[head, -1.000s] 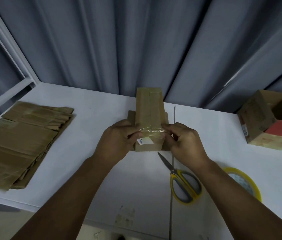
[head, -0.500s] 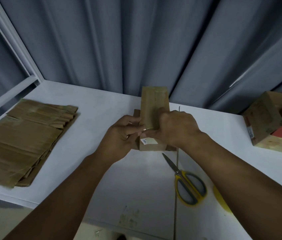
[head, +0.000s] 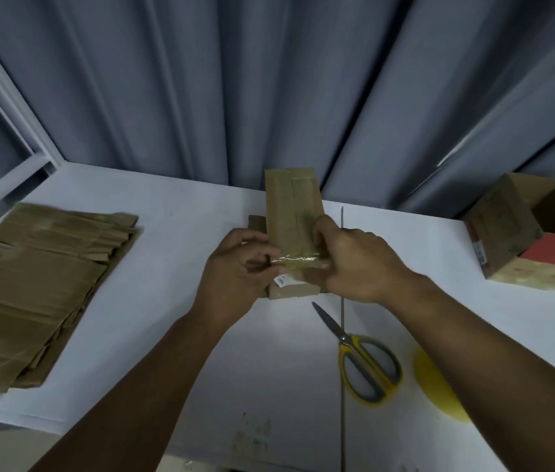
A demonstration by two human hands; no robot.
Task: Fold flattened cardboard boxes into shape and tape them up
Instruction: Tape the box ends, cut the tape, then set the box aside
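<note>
Fingers (head: 262, 265) of the left hand (head: 235, 277) are pinching the end of a clear tape strip (head: 300, 261) lying across the cardboard box (head: 291, 209), while the right hand (head: 358, 264) is gripping the box's right edge. The box is sitting on the worktop (head: 167, 335), with flattened boxes (head: 37, 284) lying at left and scissors (head: 368, 366) at near right.

of the person only two arms are seen. the left hand (head: 232, 277) and the right hand (head: 358, 264) are shown bare. the left forearm (head: 153, 376) and the right forearm (head: 473, 342) are likewise uncovered as far as the near edge, where they are cut off by the frame.
</note>
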